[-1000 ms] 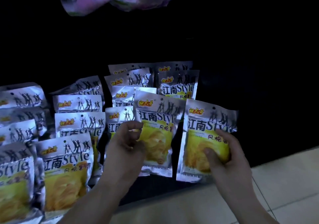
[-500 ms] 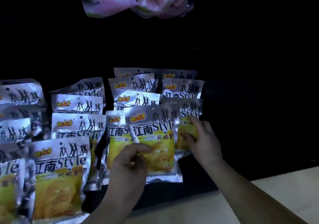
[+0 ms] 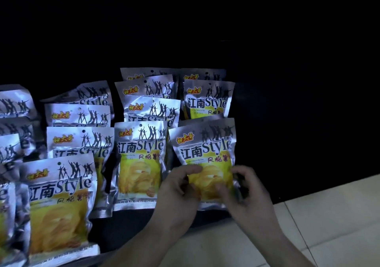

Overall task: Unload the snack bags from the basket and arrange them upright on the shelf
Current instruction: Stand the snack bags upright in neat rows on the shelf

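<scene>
Gleaming silver, the snack bag point(image 3: 205, 149) (yellow front) stands upright.

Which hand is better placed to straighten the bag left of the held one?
Left, probably. The left hand lies beside that neighbouring bag; the right hand grips the far edge of the held bag.

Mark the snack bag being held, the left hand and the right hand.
held snack bag point(image 3: 203, 149): head view, on the black lettering of its front.
left hand point(image 3: 174, 194): head view, on the back of the hand.
right hand point(image 3: 253, 197): head view, on the back of the hand.
</scene>
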The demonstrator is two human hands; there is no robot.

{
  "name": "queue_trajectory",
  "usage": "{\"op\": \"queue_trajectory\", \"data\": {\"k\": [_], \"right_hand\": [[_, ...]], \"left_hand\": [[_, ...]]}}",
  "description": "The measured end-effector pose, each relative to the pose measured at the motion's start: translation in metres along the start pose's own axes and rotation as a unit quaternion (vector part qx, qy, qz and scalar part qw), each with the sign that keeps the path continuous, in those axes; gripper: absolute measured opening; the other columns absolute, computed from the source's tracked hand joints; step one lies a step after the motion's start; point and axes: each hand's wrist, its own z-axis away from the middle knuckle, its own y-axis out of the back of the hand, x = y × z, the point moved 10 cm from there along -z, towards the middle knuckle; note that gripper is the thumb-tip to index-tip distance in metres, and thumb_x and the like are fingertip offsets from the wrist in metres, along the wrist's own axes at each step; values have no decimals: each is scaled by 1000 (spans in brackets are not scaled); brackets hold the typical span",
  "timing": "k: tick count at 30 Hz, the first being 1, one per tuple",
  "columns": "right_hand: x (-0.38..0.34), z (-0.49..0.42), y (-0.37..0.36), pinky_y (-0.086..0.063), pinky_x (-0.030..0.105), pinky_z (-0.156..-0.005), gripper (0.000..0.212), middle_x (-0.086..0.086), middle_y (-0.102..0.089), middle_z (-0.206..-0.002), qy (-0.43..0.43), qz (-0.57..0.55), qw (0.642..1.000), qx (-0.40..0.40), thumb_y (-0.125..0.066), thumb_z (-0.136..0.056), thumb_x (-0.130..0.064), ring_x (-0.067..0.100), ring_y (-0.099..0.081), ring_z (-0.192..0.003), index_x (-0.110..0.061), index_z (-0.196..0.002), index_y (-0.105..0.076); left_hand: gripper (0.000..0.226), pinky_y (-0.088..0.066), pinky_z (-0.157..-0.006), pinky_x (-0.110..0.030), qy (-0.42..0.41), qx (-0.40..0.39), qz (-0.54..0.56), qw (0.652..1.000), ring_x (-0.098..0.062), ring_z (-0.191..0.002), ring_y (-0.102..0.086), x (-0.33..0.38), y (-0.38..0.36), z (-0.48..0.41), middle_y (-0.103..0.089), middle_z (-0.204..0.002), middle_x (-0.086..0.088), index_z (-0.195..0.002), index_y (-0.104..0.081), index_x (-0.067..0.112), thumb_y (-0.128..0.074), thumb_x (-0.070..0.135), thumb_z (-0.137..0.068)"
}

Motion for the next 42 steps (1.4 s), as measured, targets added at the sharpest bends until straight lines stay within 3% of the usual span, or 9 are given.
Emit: {"op": "queue_trajectory", "data": {"k": [4, 10, 12, 15, 20, 24, 30, 39, 42], "right_hand": [[34, 2, 2, -55, 26, -74, 64, -18, -61, -115, -22, 134, 991, -21, -82, -77, -20, 3, -64, -98, -51, -121, -48], [42, -13, 3, -56, 37, -77, 71, -14, -45, -128, -32, 230, 972, -38, -72, -80, -13, 17, -60, -111, -57, -125, -38], [32, -11, -3, -57, 40, -81, 87, -8, -25, -156, 1, 288, 957, -40, -70, -77, -4, 24, -45, -134, -58, -134, -33], [16, -7, -23, -58, 40, -85, 111, -7, 2, -168, 66, 356, 929, -77, -69, -68, 3, 25, -20, -150, -56, -149, -22], [16, -9, -26, -58, 32, -91, 89, -24, 14, -164, 73, 261, 957, -106, -66, -81, -15, 9, -1, -154, -57, -150, -28], [12, -15, -14, -56, 24, -92, 47, -23, -4, -164, 78, 160, 983, -52, -67, -85, -53, 6, -16, -151, -48, -130, -58], [15, -30, -24, -41, 32, -111, 76, -23, 13, -163, 78, 202, 973, -79, -73, -88, -45, 10, -4, -154, -69, -143, -28], [18, -35, -26, -46, 37, -107, 75, -19, 17, -164, 48, 228, 972, -37, -68, -88, -55, 15, -4, -155, -66, -146, -22], [17, -44, -33, -50, 43, -105, 76, -12, 19, -165, 49, 266, 963, -21, -63, -91, -55, 23, -3, -155, -64, -149, -15]], "left_hand": [[50, -38, -50, -19, 39, -58, -1, 998, -10, -48, -45, -8, -30, -3, -64, -85, -3, -108, -66, 29, -45, -14, -95], [38, -35, -44, -20, 57, 9, -51, 997, -9, -43, -44, -22, -13, -11, -63, -82, -9, -99, -64, 29, -48, -6, -92], [33, -38, -41, -17, 44, 11, -84, 995, -3, -44, -52, -17, -12, -15, -64, -91, -6, -101, -61, 28, -55, -2, -89], [32, -44, -46, -14, 86, -30, -50, 995, -3, -61, -59, -19, -24, -19, -67, -92, -2, -103, -60, 28, -63, 1, -86], [31, -49, -56, -12, 113, -13, -17, 993, -8, -74, -65, -18, -15, -32, -71, -94, -5, -102, -62, 20, -65, -4, -83], [38, -52, -77, -25, 125, -16, -38, 991, -13, -99, -65, -27, -12, -48, -69, -110, 2, -104, -59, 28, -73, 2, -80], [57, -59, -79, -26, 81, -73, -4, 994, -11, -101, -70, -19, -27, -56, -74, -109, 5, -126, -60, 30, -62, -10, -85], [77, -61, -85, -35, -2, -115, -40, 993, -12, -106, -71, 25, -29, -82, -76, -113, 7, -132, -58, 45, -57, -17, -88], [68, -55, -66, -13, -18, -40, -56, 997, 7, -85, -69, 27, -12, -82, -73, -101, 23, -119, -55, 46, -52, -15, -89]]}}
